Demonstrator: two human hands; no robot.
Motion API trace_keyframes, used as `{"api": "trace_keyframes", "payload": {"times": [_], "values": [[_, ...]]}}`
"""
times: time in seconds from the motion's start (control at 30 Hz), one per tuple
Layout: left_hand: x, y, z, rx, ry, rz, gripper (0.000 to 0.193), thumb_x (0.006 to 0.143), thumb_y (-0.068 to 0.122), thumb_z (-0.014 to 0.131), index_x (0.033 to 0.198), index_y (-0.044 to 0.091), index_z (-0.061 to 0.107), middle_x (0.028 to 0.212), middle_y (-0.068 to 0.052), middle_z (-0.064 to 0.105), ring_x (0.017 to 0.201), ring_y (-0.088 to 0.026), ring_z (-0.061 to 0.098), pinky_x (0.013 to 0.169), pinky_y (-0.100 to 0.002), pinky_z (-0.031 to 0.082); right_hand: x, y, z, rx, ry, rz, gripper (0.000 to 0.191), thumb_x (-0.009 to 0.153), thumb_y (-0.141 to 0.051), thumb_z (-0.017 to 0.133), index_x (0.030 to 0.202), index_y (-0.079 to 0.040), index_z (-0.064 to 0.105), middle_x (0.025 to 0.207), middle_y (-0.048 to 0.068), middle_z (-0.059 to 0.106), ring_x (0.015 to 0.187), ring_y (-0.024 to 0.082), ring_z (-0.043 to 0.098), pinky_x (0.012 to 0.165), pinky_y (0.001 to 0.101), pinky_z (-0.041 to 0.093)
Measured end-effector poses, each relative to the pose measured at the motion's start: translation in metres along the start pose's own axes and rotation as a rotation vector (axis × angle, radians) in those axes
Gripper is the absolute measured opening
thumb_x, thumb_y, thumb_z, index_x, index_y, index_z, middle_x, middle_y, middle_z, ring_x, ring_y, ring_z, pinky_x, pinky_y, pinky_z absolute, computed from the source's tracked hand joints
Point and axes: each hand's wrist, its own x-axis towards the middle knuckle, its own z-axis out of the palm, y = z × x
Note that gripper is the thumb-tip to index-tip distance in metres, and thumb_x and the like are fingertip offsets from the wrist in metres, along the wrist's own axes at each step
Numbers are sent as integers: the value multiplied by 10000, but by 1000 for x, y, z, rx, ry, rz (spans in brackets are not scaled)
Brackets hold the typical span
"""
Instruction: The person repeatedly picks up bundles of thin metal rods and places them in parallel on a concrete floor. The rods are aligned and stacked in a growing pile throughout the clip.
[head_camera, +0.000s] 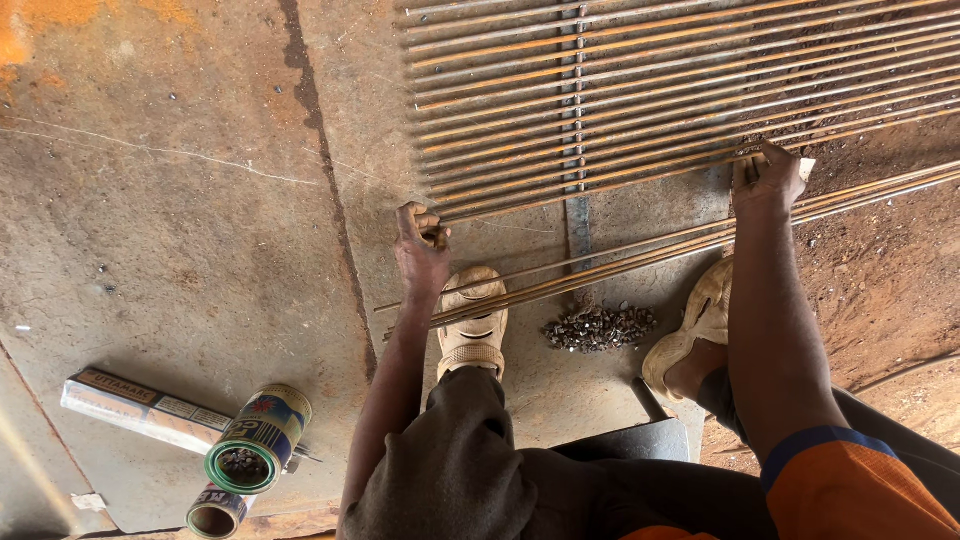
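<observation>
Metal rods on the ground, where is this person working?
Probably a metalworking yard or welding shop, outdoors: a grid of rusty rods lies on a steel plate floor, a heap of small metal bits beside it, and red dirt.

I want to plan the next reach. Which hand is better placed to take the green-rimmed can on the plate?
Probably the left hand. The green-rimmed can lies on that side, beside the left forearm. The right hand rests far across on the rods, with both legs between.
</observation>
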Motion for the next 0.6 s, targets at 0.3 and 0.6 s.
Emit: {"api": "trace_keyframes", "payload": {"times": [0.3, 0.6], "values": [[-22, 14, -31, 639, -55, 99, 559, 939, 59, 732, 1427, 122, 468, 987, -76, 750, 835, -203, 738, 720, -339, 660, 1, 31, -28, -454, -372, -963, 144, 1010, 35, 677, 1024, -95, 616, 909, 25, 583, 693, 121, 524, 539, 230, 507], [-39, -4, -66, 699, -84, 196, 395, 943, 98, 747, 1263, 92, 516, 1060, -154, 750, 951, -269, 754, 727, -401, 649, -126, 146, -162, -2027, -1985, -1159, 200, 936, -107, 678, 1119, -33, 643, 1000, 129, 659, 778, 227, 648, 646, 366, 592]]}}
